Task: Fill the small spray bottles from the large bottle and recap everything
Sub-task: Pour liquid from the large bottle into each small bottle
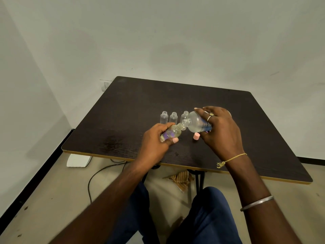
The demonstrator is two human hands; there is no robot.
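The right hand grips the large bottle — tilted, mouth to the small bottle the left hand holds.

My left hand gripped a tilted small bottle while my right hand tipped the large bottle, mouths touching. Three open small bottles stood mid-tabletop; a pink cap lay beside.

Dark table, blk cable on floor, striped cloth under table, white block
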